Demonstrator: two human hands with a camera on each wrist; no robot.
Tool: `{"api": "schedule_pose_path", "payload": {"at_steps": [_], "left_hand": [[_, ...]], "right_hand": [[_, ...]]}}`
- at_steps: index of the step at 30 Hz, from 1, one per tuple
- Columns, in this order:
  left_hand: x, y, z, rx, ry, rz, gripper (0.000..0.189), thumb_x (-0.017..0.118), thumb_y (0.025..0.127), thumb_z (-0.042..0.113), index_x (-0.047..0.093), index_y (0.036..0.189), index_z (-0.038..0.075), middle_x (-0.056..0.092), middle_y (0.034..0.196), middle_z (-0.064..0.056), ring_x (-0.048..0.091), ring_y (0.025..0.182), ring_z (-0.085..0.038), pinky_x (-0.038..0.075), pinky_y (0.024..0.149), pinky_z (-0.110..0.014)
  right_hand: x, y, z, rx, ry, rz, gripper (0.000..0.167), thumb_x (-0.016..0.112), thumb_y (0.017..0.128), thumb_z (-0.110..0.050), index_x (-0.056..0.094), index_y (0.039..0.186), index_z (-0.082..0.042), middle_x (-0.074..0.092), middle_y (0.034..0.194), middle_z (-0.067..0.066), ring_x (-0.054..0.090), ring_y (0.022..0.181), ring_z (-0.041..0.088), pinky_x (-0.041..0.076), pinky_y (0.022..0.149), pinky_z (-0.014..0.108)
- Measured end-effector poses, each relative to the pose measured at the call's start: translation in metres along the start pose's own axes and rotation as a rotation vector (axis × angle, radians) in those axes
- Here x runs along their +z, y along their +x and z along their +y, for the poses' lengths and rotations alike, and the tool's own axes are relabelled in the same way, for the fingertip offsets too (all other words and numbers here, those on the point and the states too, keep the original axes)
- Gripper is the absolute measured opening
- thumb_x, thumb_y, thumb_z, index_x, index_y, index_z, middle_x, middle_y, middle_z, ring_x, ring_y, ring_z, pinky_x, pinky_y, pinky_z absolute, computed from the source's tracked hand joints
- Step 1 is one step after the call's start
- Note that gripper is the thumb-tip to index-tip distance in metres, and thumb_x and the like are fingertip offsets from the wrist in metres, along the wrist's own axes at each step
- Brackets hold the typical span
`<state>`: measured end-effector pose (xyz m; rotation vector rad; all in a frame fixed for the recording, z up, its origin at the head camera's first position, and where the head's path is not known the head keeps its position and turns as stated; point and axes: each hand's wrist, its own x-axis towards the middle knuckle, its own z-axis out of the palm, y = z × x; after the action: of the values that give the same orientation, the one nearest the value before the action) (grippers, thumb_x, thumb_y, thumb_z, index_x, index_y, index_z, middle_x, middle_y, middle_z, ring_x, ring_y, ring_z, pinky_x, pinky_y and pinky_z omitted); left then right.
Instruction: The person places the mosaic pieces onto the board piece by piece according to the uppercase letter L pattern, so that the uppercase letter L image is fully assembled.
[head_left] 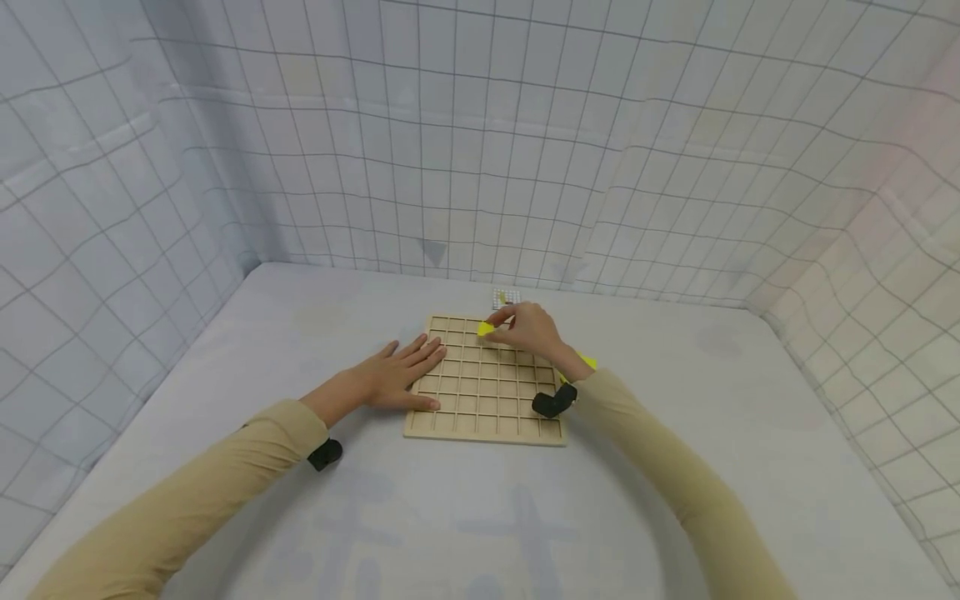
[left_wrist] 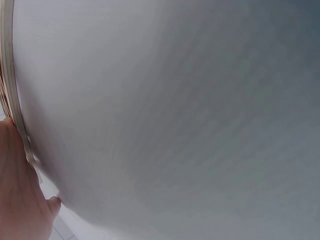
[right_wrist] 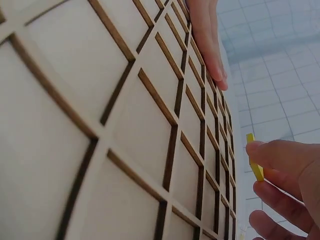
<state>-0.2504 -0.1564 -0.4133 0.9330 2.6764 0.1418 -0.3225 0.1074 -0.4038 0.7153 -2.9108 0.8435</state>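
A pale wooden grid board [head_left: 487, 427] with raised dividers lies on the white table. Across its left edge rests my left hand [head_left: 393, 379], fingers straight and spread over the outer squares. My right hand [head_left: 531, 328] pinches a thin yellow square tile [head_left: 485, 329] between thumb and fingers over the far part of the board. From the right wrist, the tile [right_wrist: 256, 169] appears edge-on, held above the grid. The left wrist view catches only part of the left hand [left_wrist: 20, 185] against the board's side [left_wrist: 11, 65].
Just beyond the board sits a small white dotted piece [head_left: 506, 295] with a yellowish bit on it. More yellow material [head_left: 589, 362] peeks out beside the right forearm. Grid-patterned white curtains [head_left: 480, 150] surround the table [head_left: 450, 517]. Black wrist cameras [head_left: 553, 403] are strapped on.
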Motion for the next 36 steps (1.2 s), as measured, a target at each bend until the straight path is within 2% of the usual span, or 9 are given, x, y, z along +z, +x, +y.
{"api": "schedule_pose_path", "payload": {"at_steps": [8,16,21,27,33,36], "left_hand": [[0.001,0.002,-0.001,-0.029,0.020,-0.031,0.091,0.039,0.092,0.069,0.000,0.156,0.018,-0.004,0.164,-0.005,-0.006,0.151,-0.027,0.005,0.118,-0.061],[-0.001,0.001,0.001,-0.014,0.020,-0.013,0.091,0.044,0.092,0.065,0.006,0.156,0.013,0.001,0.163,-0.009,-0.001,0.151,-0.031,0.008,0.116,-0.063],[-0.001,0.000,0.001,-0.019,0.023,-0.015,0.091,0.043,0.092,0.066,0.006,0.156,0.013,0.001,0.163,-0.009,-0.001,0.151,-0.031,0.007,0.116,-0.063],[-0.003,-0.001,0.002,-0.023,0.025,-0.019,0.092,0.044,0.092,0.066,0.007,0.156,0.013,0.001,0.163,-0.009,-0.001,0.151,-0.031,0.008,0.116,-0.063],[-0.002,0.001,0.002,-0.024,0.024,-0.024,0.092,0.045,0.092,0.065,0.006,0.156,0.013,0.000,0.163,-0.009,-0.002,0.151,-0.031,0.007,0.116,-0.063],[-0.002,0.001,0.001,-0.021,0.026,-0.026,0.093,0.044,0.091,0.066,0.005,0.156,0.013,0.000,0.163,-0.009,-0.002,0.151,-0.031,0.007,0.116,-0.063]], "right_hand": [[0.010,0.010,-0.010,0.051,-0.004,-0.058,0.035,0.078,0.079,-0.037,0.075,0.106,-0.015,0.074,0.105,0.003,0.068,0.084,0.016,0.053,0.066,0.026],[0.015,0.012,-0.014,0.084,-0.037,-0.105,0.034,0.077,0.081,-0.038,0.076,0.105,-0.015,0.075,0.103,0.002,0.069,0.084,0.016,0.054,0.065,0.025],[0.015,0.012,-0.016,0.098,-0.031,-0.113,0.033,0.077,0.081,-0.038,0.076,0.105,-0.015,0.074,0.105,0.001,0.069,0.089,0.016,0.054,0.070,0.027],[0.014,0.012,-0.017,0.110,-0.027,-0.130,0.033,0.078,0.080,-0.038,0.076,0.106,-0.017,0.071,0.116,0.000,0.068,0.093,0.017,0.051,0.068,0.026],[0.014,0.012,-0.018,0.108,-0.033,-0.141,0.031,0.074,0.084,-0.039,0.076,0.106,-0.017,0.070,0.119,0.001,0.067,0.102,0.019,0.054,0.072,0.029],[0.014,0.012,-0.018,0.101,-0.029,-0.137,0.028,0.071,0.087,-0.038,0.077,0.104,-0.017,0.071,0.117,0.002,0.067,0.100,0.020,0.054,0.071,0.030]]}}
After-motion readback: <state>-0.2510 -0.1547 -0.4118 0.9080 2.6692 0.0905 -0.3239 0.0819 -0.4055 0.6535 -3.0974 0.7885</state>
